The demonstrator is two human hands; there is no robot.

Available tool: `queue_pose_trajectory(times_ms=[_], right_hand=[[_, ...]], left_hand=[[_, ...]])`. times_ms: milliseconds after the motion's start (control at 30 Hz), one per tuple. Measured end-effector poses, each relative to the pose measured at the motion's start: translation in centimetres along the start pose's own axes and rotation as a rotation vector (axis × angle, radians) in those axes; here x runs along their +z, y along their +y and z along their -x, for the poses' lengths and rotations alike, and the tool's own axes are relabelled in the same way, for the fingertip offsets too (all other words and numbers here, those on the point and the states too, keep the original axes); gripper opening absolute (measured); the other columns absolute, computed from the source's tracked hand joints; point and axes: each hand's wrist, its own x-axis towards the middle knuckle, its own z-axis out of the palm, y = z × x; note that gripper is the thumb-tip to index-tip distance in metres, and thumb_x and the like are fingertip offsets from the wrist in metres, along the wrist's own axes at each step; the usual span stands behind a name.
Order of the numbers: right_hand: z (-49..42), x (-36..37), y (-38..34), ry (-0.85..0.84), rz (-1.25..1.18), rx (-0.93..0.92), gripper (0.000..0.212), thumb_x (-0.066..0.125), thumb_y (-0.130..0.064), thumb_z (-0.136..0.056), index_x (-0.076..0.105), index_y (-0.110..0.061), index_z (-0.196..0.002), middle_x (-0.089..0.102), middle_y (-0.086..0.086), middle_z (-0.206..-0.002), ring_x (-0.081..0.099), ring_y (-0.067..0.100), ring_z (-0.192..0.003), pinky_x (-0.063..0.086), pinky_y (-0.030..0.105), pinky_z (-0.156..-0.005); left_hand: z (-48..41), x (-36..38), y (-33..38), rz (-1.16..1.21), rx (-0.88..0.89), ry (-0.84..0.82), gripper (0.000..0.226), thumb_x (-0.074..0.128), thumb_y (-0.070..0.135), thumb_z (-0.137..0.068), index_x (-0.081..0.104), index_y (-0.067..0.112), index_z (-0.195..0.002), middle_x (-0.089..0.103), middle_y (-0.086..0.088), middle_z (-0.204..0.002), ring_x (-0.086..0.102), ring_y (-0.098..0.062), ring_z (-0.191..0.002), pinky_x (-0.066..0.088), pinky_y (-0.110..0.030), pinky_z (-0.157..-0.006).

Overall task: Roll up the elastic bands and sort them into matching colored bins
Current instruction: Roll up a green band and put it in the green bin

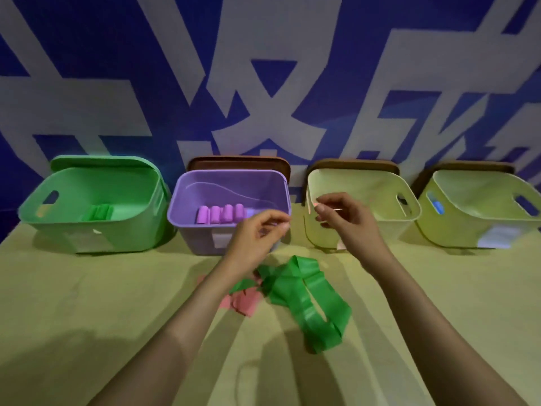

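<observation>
4 bins stand in a row at 12 o'clock on the yellow-green table, in front of a blue and white wall. From 9 to 3 o'clock they run: a green bin with green rolls inside, a purple bin holding 4 pink-purple rolls side by side, a pale yellow bin, and a second pale yellow bin with something blue showing at its handle slot.

Both hands are raised over the table near the bins. The left hand is in front of the purple bin, its fingers pinched together; what they pinch is too blurred to tell. The right hand is in front of the first yellow bin, fingers also pinched, with a thin pink strip showing at the fingertips.

A loose green band lies unrolled at the centre of the table, below the hands. A pink band lies flat at its 9 o'clock side, partly under it.
</observation>
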Motion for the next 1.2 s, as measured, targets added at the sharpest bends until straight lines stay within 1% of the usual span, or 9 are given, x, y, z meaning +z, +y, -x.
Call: queue_pose_trajectory(times_ms=[133, 233, 333, 533, 633, 800, 900, 1000, 1200], right_hand=[[2.6, 0.3, 7.7, -0.127, 0.277, 0.011, 0.030, 0.065, -0.011, -0.088, 0.060, -0.016, -0.118, 0.065, -0.001, -0.107, 0.059, 0.010, -0.098, 0.051, 0.023, -0.087], [3.6, 1.8, 12.3, -0.341, 0.520, -0.030, 0.057, 0.054, 0.002, -0.088, 0.046, -0.023, -0.139, 0.045, -0.001, -0.143, 0.037, 0.006, -0.128, 0.028, 0.018, -0.107], [4.1, 3.3, 15.1, -0.478, 0.750, -0.091, 0.058, 0.051, -0.002, -0.089, 0.041, -0.022, -0.143, 0.032, 0.003, -0.152, 0.022, 0.020, -0.142, 0.012, 0.028, -0.115], [5.7, 2.4, 14.6, -0.194, 0.466, -0.086, 0.030, 0.048, -0.007, -0.096, 0.064, -0.012, -0.121, 0.062, 0.001, -0.120, 0.055, 0.015, -0.111, 0.040, 0.018, -0.087], [6.5, 1.4, 11.9, -0.124, 0.265, -0.146, 0.031, 0.043, -0.008, -0.099, 0.061, -0.016, -0.123, 0.062, -0.004, -0.112, 0.056, 0.009, -0.101, 0.046, 0.009, -0.073], [7.7, 0.2, 5.5, -0.137, 0.125, -0.292, 0.024, 0.042, -0.008, -0.100, 0.063, -0.016, -0.109, 0.067, -0.002, -0.097, 0.062, 0.004, -0.084, 0.052, 0.018, -0.073], [7.7, -0.5, 1.9, 0.006, 0.137, -0.380, 0.020, 0.043, -0.009, -0.099, 0.063, -0.011, -0.100, 0.065, 0.007, -0.091, 0.060, 0.018, -0.082, 0.051, 0.041, -0.077], [8.1, -1.5, -1.0, 0.065, 0.238, -0.398, 0.016, 0.045, -0.013, -0.098, 0.060, -0.014, -0.094, 0.060, 0.001, -0.078, 0.054, 0.014, -0.070, 0.044, 0.033, -0.064], [9.5, -3.3, -4.4, 0.096, 0.331, -0.408, 0.025, 0.041, -0.016, -0.101, 0.061, -0.001, -0.103, 0.058, 0.009, -0.085, 0.053, 0.019, -0.076, 0.043, 0.036, -0.070]], left_hand=[[2.8, 3.0, -7.0, -0.303, -0.087, -0.036, 0.023, 0.064, 0.007, -0.088, 0.066, 0.019, -0.107, 0.058, 0.006, -0.107, 0.058, -0.013, -0.104, 0.047, -0.028, -0.093], [4.4, 3.6, -11.3, -0.584, -0.127, -0.081, 0.046, 0.062, 0.010, -0.089, 0.051, 0.020, -0.133, 0.047, 0.002, -0.132, 0.045, -0.019, -0.125, 0.034, -0.037, -0.110], [5.2, 3.4, -14.1, -0.595, -0.158, -0.088, 0.060, 0.066, 0.019, -0.086, 0.037, 0.018, -0.139, 0.045, -0.003, -0.136, 0.047, -0.030, -0.122, 0.037, -0.044, -0.106], [6.0, 3.7, -14.4, -0.665, 0.026, -0.050, 0.058, 0.070, 0.044, -0.081, 0.053, 0.019, -0.131, 0.048, 0.007, -0.125, 0.045, -0.014, -0.118, 0.038, -0.030, -0.102], [6.6, 4.4, -11.7, -0.342, 0.104, 0.080, 0.049, 0.072, 0.038, -0.082, 0.055, 0.027, -0.126, 0.055, 0.008, -0.125, 0.051, -0.008, -0.116, 0.044, -0.028, -0.099], [7.1, 4.5, -5.6, -0.093, 0.148, -0.031, 0.033, 0.073, 0.027, -0.083, 0.062, 0.025, -0.114, 0.067, 0.008, -0.113, 0.061, -0.009, -0.109, 0.049, -0.028, -0.094], [7.2, 3.8, -2.3, 0.012, 0.203, 0.001, 0.005, 0.062, 0.018, -0.091, 0.065, 0.016, -0.094, 0.071, 0.002, -0.089, 0.068, -0.009, -0.083, 0.055, -0.027, -0.081], [7.7, 2.7, 1.4, 0.248, 0.144, 0.087, 0.008, 0.056, 0.013, -0.094, 0.060, 0.013, -0.087, 0.066, 0.000, -0.075, 0.061, -0.007, -0.062, 0.050, -0.024, -0.062], [10.2, -0.7, 4.8, -0.215, 0.076, -0.167, 0.048, 0.077, 0.011, -0.076, 0.054, 0.020, -0.117, 0.065, 0.002, -0.105, 0.063, -0.009, -0.091, 0.049, -0.020, -0.073]])
